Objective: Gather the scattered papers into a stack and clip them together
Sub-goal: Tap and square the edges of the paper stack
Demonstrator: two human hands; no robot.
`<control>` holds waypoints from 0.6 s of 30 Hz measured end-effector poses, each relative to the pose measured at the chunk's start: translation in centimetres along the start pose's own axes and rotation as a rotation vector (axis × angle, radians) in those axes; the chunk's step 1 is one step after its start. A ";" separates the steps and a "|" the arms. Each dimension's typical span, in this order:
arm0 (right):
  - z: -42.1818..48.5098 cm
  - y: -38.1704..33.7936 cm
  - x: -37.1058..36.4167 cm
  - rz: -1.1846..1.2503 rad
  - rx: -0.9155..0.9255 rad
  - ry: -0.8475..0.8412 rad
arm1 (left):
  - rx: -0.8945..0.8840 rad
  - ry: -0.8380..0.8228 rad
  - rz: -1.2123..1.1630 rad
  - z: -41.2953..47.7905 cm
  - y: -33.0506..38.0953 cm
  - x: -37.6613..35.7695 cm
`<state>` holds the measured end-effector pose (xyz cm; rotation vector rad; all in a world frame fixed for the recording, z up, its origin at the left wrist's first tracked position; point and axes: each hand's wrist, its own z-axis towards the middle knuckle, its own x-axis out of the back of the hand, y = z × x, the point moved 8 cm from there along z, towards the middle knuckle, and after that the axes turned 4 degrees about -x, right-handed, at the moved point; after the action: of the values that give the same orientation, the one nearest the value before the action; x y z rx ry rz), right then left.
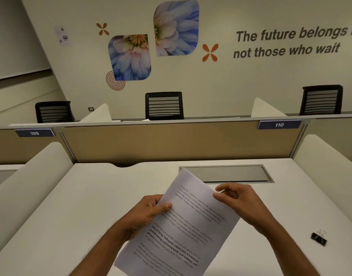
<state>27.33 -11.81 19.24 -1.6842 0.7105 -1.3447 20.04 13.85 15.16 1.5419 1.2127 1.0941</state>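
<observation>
Centrally, papers (189, 222) held tilted, left hand (145, 214) gripping one edge, right hand (240, 202) pinching the opposite, binder clip (319, 238) well apart.

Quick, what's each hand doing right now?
Left hand: grips the paper stack by its left edge.
Right hand: pinches the same stack's right edge.

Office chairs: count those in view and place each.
3, all beyond the partition: one office chair at the left, one in the centre, one at the right. Others may be hidden behind it.
</observation>
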 end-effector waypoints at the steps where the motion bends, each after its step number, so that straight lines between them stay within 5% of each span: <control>1: 0.2 -0.6 -0.5 -0.027 0.010 -0.027 | 0.000 -0.016 0.002 0.0 0.1 -0.3; 18: 0.3 0.6 -3.2 -0.006 0.068 0.186 | 0.018 -0.010 0.061 1.5 0.0 -2.6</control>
<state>26.84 -9.33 17.18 -1.5219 0.7569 -1.5262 21.10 11.16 14.54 1.6059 1.1781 1.1161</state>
